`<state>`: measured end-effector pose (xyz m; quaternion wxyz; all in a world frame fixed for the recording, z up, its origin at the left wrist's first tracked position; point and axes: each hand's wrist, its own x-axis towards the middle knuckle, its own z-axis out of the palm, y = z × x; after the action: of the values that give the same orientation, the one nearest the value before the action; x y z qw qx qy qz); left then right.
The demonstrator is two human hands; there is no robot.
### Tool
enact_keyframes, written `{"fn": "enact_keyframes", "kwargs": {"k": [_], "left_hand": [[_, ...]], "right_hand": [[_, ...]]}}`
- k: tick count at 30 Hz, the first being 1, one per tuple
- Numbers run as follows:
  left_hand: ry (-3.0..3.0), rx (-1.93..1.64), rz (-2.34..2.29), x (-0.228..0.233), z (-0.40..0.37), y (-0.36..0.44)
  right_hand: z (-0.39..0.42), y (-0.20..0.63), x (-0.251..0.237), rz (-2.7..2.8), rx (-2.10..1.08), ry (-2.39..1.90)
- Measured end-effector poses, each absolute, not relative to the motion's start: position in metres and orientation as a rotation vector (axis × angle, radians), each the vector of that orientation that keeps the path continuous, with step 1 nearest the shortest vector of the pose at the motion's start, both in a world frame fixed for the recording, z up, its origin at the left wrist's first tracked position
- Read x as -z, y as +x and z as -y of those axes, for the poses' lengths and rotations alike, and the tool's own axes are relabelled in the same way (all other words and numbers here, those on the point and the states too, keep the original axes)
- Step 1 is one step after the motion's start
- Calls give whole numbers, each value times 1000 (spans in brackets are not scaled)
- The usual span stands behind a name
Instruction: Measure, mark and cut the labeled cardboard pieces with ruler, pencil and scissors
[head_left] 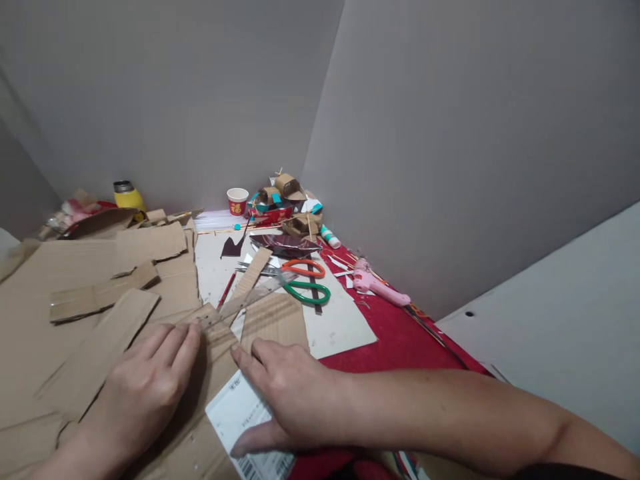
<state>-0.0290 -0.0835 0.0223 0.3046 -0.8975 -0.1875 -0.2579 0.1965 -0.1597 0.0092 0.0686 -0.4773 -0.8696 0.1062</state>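
Observation:
My left hand [147, 380] is closed, its fingers pressed together and its fingertips at the near end of a clear ruler [250, 295] that lies on brown cardboard [183, 433]. The ruler's far end reaches the scissors. Beside it, my right hand [287, 393] grips the right edge of the same cardboard. Its thumb lies over a white printed label [237, 407]; its other fingers bend near the cardboard's edge, and their undersides are hidden. Ahead are scissors with one orange handle and one green handle [313, 292], a cardboard strip [253, 275] and a red pencil [227, 291].
Cut cardboard pieces [120, 340] cover the left side. A pink glue gun [380, 283] lies on the red cloth [360, 333] at right, by a glue stick [330, 237]. Toward the back wall stand a paper cup [237, 202], a yellow bottle [129, 199] and small cardboard models [280, 195].

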Motion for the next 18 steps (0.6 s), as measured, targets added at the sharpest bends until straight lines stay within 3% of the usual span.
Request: {"fn": "enact_keyframes", "kwargs": {"k": [7,11,18], "left_hand": [[-2389,676,716,-16,72,-47],[-2441,771,615,-15,84,-45],[-2400,809,420,-4,120,-25]], "right_hand": [[130,213,-26,2639,-530,-1380],[75,237,-31,2512,-100,-1504],[4,211,-39,3141,217,-929]]}}
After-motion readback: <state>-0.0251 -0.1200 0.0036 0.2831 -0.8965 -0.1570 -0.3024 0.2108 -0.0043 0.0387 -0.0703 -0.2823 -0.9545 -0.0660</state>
